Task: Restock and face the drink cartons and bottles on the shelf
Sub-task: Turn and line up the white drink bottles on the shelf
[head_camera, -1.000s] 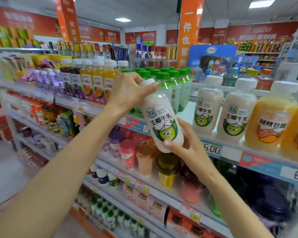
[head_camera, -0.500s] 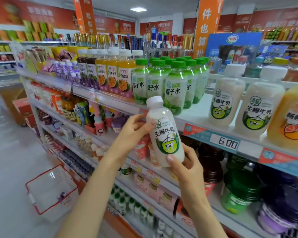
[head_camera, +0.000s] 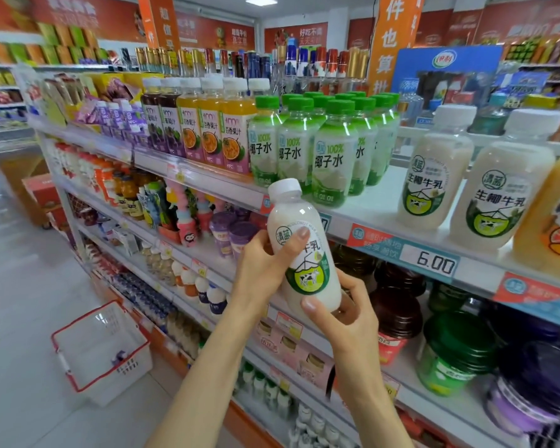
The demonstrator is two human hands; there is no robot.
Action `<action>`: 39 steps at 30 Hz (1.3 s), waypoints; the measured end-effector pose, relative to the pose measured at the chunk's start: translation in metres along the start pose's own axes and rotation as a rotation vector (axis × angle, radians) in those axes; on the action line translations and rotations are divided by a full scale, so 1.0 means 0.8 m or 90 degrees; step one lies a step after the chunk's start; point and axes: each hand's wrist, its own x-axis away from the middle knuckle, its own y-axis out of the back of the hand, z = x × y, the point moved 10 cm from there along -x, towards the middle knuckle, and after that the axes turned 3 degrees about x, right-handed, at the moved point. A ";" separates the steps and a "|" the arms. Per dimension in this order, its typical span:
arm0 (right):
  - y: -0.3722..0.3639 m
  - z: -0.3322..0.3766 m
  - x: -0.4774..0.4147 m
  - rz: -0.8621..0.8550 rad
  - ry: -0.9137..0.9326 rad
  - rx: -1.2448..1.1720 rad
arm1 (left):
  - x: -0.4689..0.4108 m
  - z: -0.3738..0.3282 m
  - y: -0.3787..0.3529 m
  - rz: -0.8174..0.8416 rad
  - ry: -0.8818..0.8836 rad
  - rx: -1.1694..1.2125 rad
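A white-capped coconut milk bottle (head_camera: 304,250) is held in the air in front of the top shelf (head_camera: 385,202), below its front edge and not resting on it, with the cap tipped toward eleven o'clock and the green cow label facing the camera. The left hand (head_camera: 265,270) grips the bottle's middle from the nine o'clock side, thumb laid across the label and fingers wrapped behind. The right hand (head_camera: 346,315) clasps the base from five o'clock, thumb pressed on the front near the bottom and fingers curled underneath. At two o'clock from the held bottle, two matching milk bottles (head_camera: 434,176) stand upright side by side on the shelf, with an orange drink bottle (head_camera: 550,215) just beside them at the right edge of view. At twelve o'clock stands a cluster of green-capped coconut water bottles (head_camera: 333,150), and at eleven o'clock a row of purple and yellow juice bottles (head_camera: 214,130). A 6.00 price tag (head_camera: 430,261) sits on the shelf edge at three o'clock. A red-rimmed white basket (head_camera: 101,347) sits on the floor at eight o'clock.
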 end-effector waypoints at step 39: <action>-0.005 0.025 0.021 -0.065 0.226 0.129 | 0.015 0.002 -0.004 0.193 0.022 0.197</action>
